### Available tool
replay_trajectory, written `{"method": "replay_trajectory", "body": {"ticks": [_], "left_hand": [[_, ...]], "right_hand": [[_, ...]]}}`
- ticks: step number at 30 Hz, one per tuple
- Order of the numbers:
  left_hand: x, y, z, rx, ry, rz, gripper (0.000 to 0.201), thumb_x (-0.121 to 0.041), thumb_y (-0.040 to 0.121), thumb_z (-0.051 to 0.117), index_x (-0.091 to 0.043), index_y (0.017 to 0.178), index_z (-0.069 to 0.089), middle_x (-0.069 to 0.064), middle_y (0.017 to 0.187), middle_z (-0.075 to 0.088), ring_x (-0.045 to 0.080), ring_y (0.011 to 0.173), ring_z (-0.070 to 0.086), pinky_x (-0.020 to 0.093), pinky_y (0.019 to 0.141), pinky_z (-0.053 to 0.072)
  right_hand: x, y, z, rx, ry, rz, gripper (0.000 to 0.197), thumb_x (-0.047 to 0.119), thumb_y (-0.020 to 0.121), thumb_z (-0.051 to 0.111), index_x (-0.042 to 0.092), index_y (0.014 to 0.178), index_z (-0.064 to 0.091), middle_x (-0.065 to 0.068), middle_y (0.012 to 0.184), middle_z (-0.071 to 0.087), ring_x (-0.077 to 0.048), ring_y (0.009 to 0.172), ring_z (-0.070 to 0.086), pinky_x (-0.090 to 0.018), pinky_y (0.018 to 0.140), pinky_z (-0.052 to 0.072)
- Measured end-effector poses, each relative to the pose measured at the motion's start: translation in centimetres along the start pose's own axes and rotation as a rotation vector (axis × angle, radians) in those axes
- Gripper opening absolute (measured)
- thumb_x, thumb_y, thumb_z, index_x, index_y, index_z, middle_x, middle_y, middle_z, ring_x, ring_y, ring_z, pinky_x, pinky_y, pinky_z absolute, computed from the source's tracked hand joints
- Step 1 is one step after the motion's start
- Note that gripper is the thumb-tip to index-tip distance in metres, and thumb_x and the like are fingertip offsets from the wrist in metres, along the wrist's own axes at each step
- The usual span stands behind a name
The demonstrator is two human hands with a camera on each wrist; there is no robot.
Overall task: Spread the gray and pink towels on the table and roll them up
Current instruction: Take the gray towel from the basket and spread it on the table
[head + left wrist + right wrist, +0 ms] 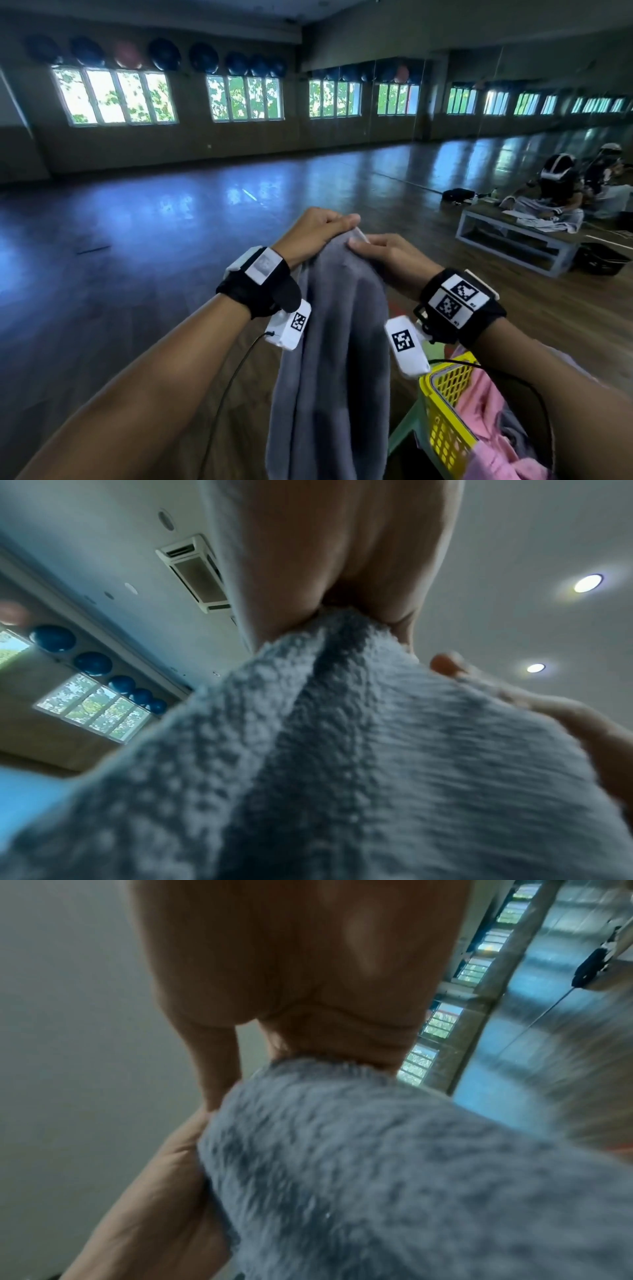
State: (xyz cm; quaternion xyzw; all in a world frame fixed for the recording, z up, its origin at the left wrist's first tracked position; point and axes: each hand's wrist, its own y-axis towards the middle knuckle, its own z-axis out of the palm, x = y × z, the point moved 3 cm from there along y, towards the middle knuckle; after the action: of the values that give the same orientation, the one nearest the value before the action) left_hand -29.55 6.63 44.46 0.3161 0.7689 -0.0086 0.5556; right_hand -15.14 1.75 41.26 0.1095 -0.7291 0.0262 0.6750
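A gray towel (pixel 335 349) hangs in folds in front of me, lifted in the air. My left hand (pixel 318 228) grips its top edge, fingers curled over the cloth. Beside it my right hand (pixel 383 251) pinches the same top edge, thumb on the near side. The left wrist view shows the fluffy gray towel (pixel 342 750) bunched under my left hand (pixel 335 588). The right wrist view shows the gray towel (pixel 394 1177) held by my right hand (pixel 308 1001). A pink towel (pixel 489 411) lies in a yellow basket (pixel 445 407) at lower right. No table shows under the towel.
The yellow basket sits on a green stool (pixel 407 431) by my right arm. A wide wooden floor (pixel 171 222) stretches ahead. At the right a low bench (pixel 513 236) stands before a mirror wall, with a seated person (pixel 558 188) at it.
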Motion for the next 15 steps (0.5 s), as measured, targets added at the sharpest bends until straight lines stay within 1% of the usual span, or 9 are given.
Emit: {"method": "replay_trajectory", "body": {"ticks": [2,5,6,7,9,10,11,13,15], "left_hand": [[-0.3,0.0,0.3,0.036,0.055,-0.023,0.047,-0.036,0.09,0.061,0.009,0.076,0.063,0.007,0.067,0.054,0.008,0.06,0.045,0.022,0.052,0.035],[0.5,-0.8,-0.5,0.017,0.118,-0.05,0.052,-0.039,0.09,0.059,0.008,0.068,0.057,-0.001,0.058,0.049,0.003,0.051,0.041,0.023,0.049,0.031],[0.7,-1.0,-0.8,-0.009,0.121,-0.052,0.049,-0.038,0.091,0.059,0.002,0.064,0.054,-0.004,0.054,0.044,0.002,0.049,0.039,0.024,0.049,0.029],[0.5,-1.1,-1.0,-0.027,0.113,-0.04,0.046,-0.038,0.091,0.059,-0.004,0.061,0.052,-0.006,0.052,0.041,0.002,0.048,0.036,0.024,0.048,0.028],[-0.5,-1.0,-0.5,-0.021,0.048,-0.015,0.041,-0.034,0.091,0.06,-0.011,0.058,0.056,-0.008,0.05,0.048,0.003,0.048,0.04,0.02,0.047,0.032],[-1.0,-1.0,0.0,-0.001,0.021,-0.006,0.037,-0.032,0.091,0.061,-0.011,0.06,0.061,-0.006,0.052,0.054,0.004,0.05,0.044,0.018,0.048,0.036],[-1.3,-1.0,0.4,0.024,0.025,-0.006,0.037,-0.031,0.09,0.061,-0.007,0.064,0.064,-0.003,0.055,0.057,0.005,0.052,0.046,0.018,0.048,0.037],[-1.1,-1.4,0.6,0.069,0.086,-0.027,0.048,-0.037,0.089,0.061,0.008,0.071,0.062,0.005,0.061,0.052,0.011,0.057,0.043,0.021,0.048,0.033],[-0.1,-2.0,0.2,0.081,0.156,-0.05,0.062,-0.045,0.088,0.06,0.015,0.074,0.056,0.007,0.065,0.044,0.014,0.06,0.037,0.024,0.048,0.028]], "right_hand": [[0.6,-0.1,-1.4,-0.118,0.0,-0.097,0.04,0.028,0.085,0.064,-0.008,0.101,0.065,-0.028,0.105,0.065,-0.027,0.09,0.058,-0.037,0.081,0.043],[1.4,-0.8,-5.2,-0.381,0.194,-0.108,0.015,0.026,0.088,0.061,0.013,0.085,0.068,-0.001,0.078,0.061,-0.013,0.075,0.054,-0.024,0.062,0.04],[1.0,-0.9,-5.6,-0.397,0.267,-0.051,0.013,0.026,0.087,0.061,0.017,0.08,0.067,0.003,0.073,0.059,-0.012,0.072,0.054,-0.023,0.058,0.039],[0.8,-1.1,-5.1,-0.346,0.3,0.005,0.013,0.027,0.086,0.062,0.017,0.079,0.066,0.001,0.072,0.059,-0.014,0.072,0.054,-0.023,0.057,0.04],[0.4,-1.7,-2.5,-0.138,0.161,0.065,0.026,0.026,0.088,0.061,0.001,0.087,0.066,-0.013,0.082,0.063,-0.021,0.078,0.058,-0.026,0.067,0.045],[0.2,-2.0,-1.4,-0.052,0.036,0.058,0.036,0.028,0.089,0.061,-0.007,0.094,0.064,-0.021,0.09,0.065,-0.024,0.084,0.06,-0.03,0.076,0.046],[0.2,-2.3,-0.7,-0.009,-0.064,0.029,0.041,0.031,0.087,0.063,-0.008,0.099,0.064,-0.025,0.098,0.066,-0.025,0.088,0.06,-0.033,0.08,0.046],[1.0,-2.8,-1.3,-0.111,-0.061,-0.083,0.039,0.03,0.083,0.066,-0.005,0.098,0.068,-0.024,0.099,0.067,-0.024,0.087,0.061,-0.034,0.079,0.047],[1.5,-3.0,-3.8,-0.304,0.136,-0.146,0.024,0.025,0.083,0.067,0.001,0.086,0.068,-0.016,0.084,0.063,-0.019,0.078,0.058,-0.03,0.07,0.046]]}}
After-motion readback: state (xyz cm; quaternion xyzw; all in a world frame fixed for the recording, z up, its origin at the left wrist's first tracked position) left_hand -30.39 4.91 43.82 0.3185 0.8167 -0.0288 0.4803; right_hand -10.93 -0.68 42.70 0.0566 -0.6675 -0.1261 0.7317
